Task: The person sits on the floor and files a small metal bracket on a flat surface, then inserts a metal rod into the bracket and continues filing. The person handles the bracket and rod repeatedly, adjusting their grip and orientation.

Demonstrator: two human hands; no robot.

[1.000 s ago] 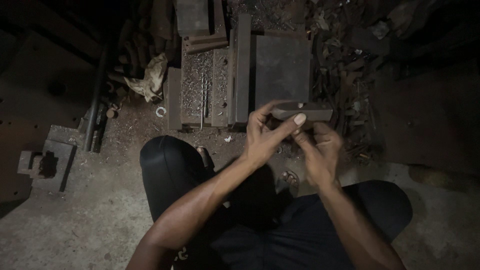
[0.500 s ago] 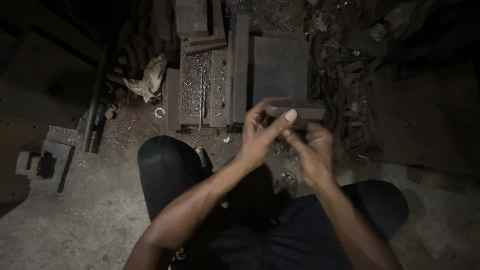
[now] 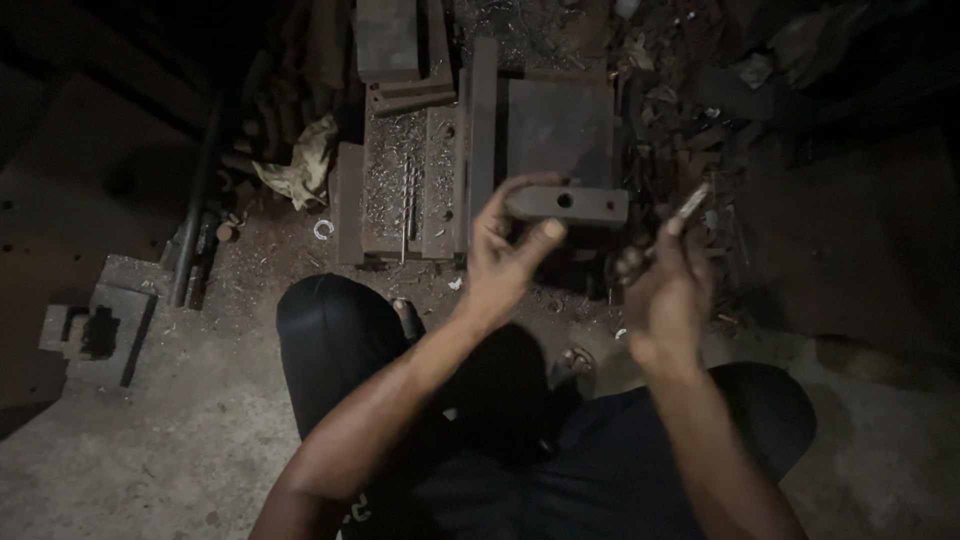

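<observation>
On dusty concrete floor (image 3: 130, 470), scattered metal scrap (image 3: 680, 150)

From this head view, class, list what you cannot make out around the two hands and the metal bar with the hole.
- Metal bar: its left end is hidden in the left hand.
- Thin metal piece in the right hand: small and blurred, its kind unclear; its lower end is covered by the fingers.
- Scrap pile behind: too dark to tell apart.
- Metal block: cut by the top edge.
</observation>
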